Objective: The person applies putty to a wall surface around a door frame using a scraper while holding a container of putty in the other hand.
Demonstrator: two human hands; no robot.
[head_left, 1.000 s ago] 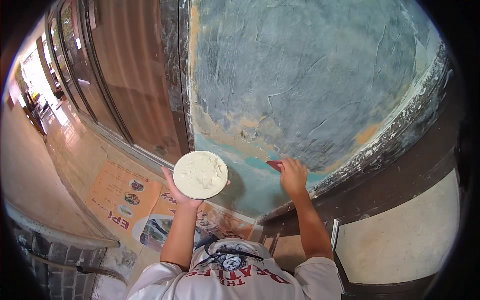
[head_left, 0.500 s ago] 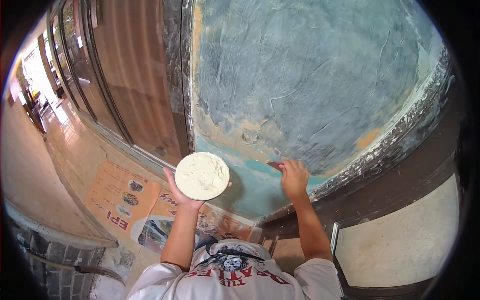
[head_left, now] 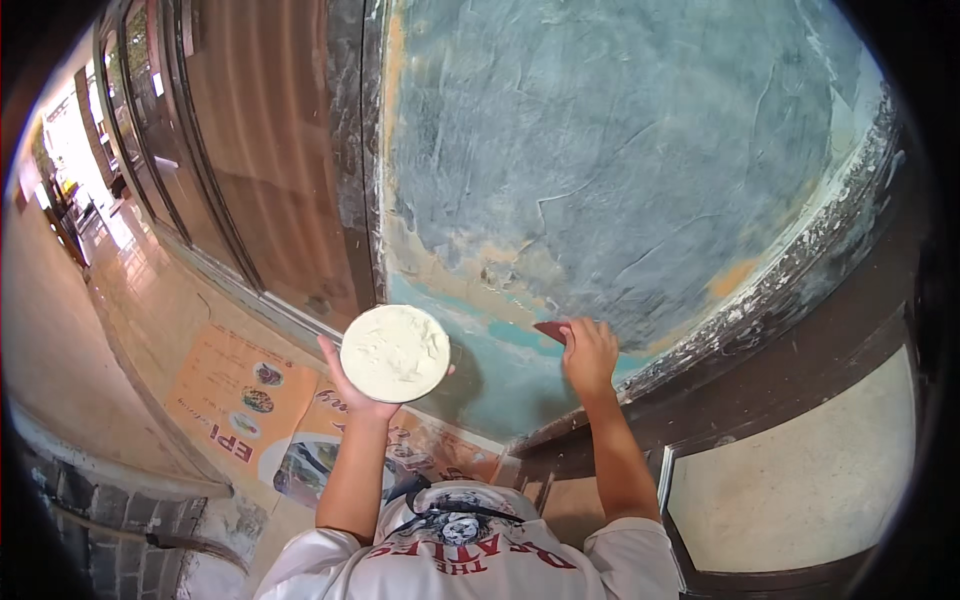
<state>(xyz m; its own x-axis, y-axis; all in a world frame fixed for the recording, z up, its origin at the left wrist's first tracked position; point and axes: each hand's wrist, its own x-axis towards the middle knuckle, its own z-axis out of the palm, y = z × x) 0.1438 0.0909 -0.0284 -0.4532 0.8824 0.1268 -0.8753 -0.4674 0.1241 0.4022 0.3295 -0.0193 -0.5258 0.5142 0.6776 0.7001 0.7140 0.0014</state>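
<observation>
My left hand (head_left: 350, 385) is wrapped under and around a round tub (head_left: 398, 401) full of thick cream-coloured putty (head_left: 394, 350). The putty's surface is uneven, with ridges toward its right side. In my right hand (head_left: 593, 357) is a small reddish-brown scraper (head_left: 552, 330), its flat blade pointing left, pinched between thumb and fingers. The blade is close to the lower part of a blue-grey skim-coated wall (head_left: 620, 150); whether it touches I cannot tell. Tan and turquoise patches show on the wall beside it.
Left of the wall stands a dark door frame (head_left: 350, 130) with brown glazed panels. A rough, paint-spattered dark trim (head_left: 790, 280) edges the wall's right. An orange printed banner (head_left: 215, 390) covers part of the floor, and a curved ledge with grey bricks (head_left: 120, 520) lies lower left.
The tub in my left hand has shifted slightly left. My right hand has stayed almost in place, but the scraper has turned so that more of its blade face shows.
</observation>
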